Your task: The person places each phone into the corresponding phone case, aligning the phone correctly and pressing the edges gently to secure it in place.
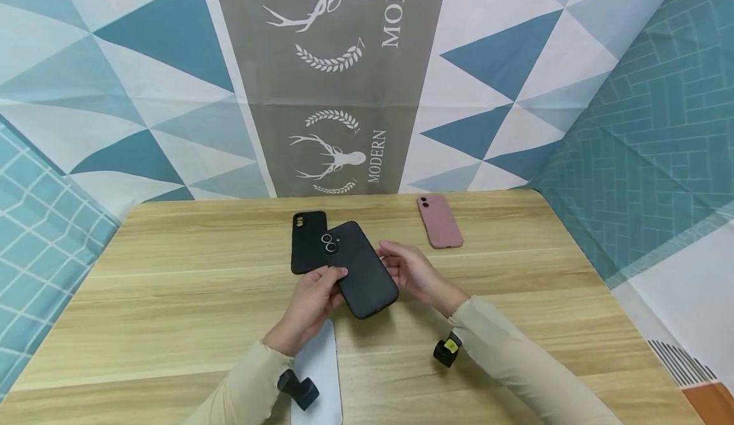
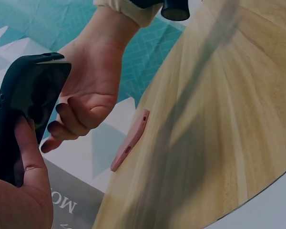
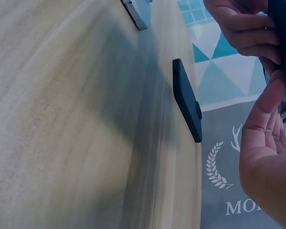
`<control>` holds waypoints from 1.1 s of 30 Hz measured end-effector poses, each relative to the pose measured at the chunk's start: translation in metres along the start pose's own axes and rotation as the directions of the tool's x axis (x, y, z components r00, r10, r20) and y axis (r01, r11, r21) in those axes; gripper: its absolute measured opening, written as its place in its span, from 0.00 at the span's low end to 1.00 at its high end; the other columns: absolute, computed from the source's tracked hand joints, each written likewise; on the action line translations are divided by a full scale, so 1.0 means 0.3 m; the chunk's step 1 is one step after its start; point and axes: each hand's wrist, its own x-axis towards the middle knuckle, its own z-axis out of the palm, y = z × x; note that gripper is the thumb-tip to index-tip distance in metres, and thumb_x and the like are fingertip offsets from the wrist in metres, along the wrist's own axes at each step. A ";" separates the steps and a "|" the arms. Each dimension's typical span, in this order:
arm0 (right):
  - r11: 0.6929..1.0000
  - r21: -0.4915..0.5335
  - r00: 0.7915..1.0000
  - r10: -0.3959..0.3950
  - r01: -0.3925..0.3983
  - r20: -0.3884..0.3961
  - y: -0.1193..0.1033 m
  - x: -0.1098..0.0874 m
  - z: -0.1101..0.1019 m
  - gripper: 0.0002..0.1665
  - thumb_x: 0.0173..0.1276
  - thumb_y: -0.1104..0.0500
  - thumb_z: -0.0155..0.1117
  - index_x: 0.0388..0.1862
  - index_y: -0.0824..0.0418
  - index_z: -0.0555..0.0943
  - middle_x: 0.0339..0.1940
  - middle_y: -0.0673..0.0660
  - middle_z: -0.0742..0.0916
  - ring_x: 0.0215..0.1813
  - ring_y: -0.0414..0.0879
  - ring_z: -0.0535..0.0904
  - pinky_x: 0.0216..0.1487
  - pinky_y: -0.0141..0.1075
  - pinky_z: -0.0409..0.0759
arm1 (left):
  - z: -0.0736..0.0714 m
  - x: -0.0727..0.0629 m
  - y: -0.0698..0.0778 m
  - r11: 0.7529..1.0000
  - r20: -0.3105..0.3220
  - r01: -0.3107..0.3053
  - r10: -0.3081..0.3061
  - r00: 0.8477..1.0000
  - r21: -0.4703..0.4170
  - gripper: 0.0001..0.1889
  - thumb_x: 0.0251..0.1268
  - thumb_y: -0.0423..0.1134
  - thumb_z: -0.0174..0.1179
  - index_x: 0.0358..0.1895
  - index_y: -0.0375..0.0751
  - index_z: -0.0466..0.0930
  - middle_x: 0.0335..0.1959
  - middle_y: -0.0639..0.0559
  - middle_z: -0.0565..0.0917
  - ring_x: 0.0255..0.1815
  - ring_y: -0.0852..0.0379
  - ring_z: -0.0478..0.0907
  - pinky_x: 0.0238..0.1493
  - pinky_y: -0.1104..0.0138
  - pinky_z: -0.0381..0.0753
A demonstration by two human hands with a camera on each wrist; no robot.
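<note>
My left hand [image 1: 312, 304] grips a black-cased phone [image 1: 364, 275] by its lower left side, thumb on the back, holding it tilted above the table. Two ringed camera lenses show at the phone's upper left. In the left wrist view, its dark screen side is visible, with a pale edge along the top corner of the case. My right hand [image 1: 413, 272] is at the phone's right edge, fingers loosely bent; whether the fingertips touch it I cannot tell. A black phone case [image 1: 308, 242] lies on the table, partly behind the held phone.
A pink phone case [image 1: 441, 222] lies at the back right of the wooden table [image 1: 189, 297]; whether it contains a phone is unclear. Under my left forearm lies a flat white slab [image 1: 321, 361] with rounded corners. Patterned cloth [image 1: 338, 87] hangs behind the table.
</note>
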 end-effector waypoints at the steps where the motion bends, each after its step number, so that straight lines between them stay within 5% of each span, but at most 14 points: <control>1: 1.000 -0.007 1.000 0.003 -0.003 0.000 -0.001 0.002 -0.001 0.15 0.72 0.51 0.46 0.34 0.57 0.78 0.24 0.47 0.83 0.28 0.38 0.82 0.35 0.30 0.82 | 0.002 0.001 -0.004 1.000 0.001 0.006 -0.006 1.000 0.002 0.12 0.63 0.32 0.51 0.20 0.43 0.74 0.19 0.57 0.79 0.19 0.64 0.70 0.23 0.75 0.72; 9: 0.999 -0.049 0.999 -0.005 0.006 0.034 -0.009 0.015 -0.010 0.17 0.71 0.49 0.49 0.43 0.60 0.78 0.30 0.48 0.87 0.34 0.39 0.84 0.38 0.31 0.83 | 0.018 -0.008 -0.024 0.996 0.059 0.038 -0.042 0.997 0.076 0.10 0.59 0.33 0.52 0.20 0.42 0.74 0.16 0.58 0.75 0.17 0.63 0.65 0.20 0.75 0.65; 20: 0.997 -0.076 0.999 -0.008 0.011 0.043 -0.013 0.014 -0.020 0.15 0.70 0.57 0.50 0.30 0.54 0.84 0.23 0.47 0.88 0.27 0.37 0.84 0.33 0.30 0.83 | 0.017 -0.033 -0.017 0.980 0.230 0.034 -0.080 0.970 0.196 0.09 0.61 0.36 0.51 0.28 0.38 0.80 0.19 0.60 0.78 0.18 0.66 0.67 0.20 0.78 0.65; 33: 0.998 0.042 0.998 -0.043 0.041 0.048 -0.021 -0.006 -0.037 0.16 0.73 0.60 0.46 0.33 0.56 0.83 0.26 0.49 0.88 0.30 0.38 0.85 0.34 0.30 0.83 | 0.024 -0.029 -0.009 0.983 0.247 0.021 -0.066 0.967 0.181 0.12 0.65 0.39 0.49 0.27 0.42 0.79 0.20 0.60 0.78 0.21 0.66 0.71 0.23 0.77 0.69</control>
